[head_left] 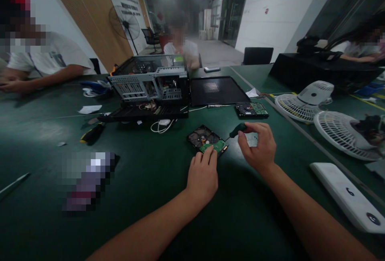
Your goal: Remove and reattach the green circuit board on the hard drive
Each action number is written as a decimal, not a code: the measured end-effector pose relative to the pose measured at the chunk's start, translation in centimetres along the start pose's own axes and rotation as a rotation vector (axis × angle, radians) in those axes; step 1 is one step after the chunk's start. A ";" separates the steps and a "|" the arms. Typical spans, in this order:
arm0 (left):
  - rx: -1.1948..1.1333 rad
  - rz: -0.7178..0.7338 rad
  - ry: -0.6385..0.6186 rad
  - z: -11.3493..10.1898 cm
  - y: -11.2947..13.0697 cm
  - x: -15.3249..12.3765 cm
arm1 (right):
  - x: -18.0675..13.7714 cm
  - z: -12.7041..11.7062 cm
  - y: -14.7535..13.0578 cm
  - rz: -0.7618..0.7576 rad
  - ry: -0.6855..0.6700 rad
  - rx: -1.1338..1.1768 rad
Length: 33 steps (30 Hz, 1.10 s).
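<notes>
Drive lies with bare desk leftward; our left hand touches its near edge, grip unclear; our right hand clamps a screwdriver.

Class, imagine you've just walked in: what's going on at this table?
A person's left hand has its fingertips on the green circuit board of a hard drive. The right hand holds a screwdriver, its tip at the drive's edge; whether it touches is unclear. Farther back are a second drive and an open computer case.
</notes>
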State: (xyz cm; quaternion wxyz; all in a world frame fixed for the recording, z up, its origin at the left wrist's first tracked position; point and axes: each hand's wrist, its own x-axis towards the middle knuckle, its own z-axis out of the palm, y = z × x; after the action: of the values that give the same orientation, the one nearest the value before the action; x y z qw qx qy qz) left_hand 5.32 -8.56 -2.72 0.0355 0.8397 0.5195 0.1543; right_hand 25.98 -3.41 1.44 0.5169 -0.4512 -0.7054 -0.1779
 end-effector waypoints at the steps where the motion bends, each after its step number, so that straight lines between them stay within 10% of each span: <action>1: -0.001 0.000 0.000 0.0 0.0 0.0 | 0.0 0.0 0.0 0.004 0.005 0.000; 33: -0.068 -0.047 0.042 0.3 0.0 -0.2 | -0.3 0.4 0.1 0.008 0.029 0.057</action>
State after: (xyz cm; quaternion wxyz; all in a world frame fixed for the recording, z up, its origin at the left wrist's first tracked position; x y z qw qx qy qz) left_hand 5.30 -8.71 -3.11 0.0568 0.8221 0.5342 0.1885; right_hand 25.86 -3.25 1.00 0.5405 -0.4363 -0.7008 -0.1621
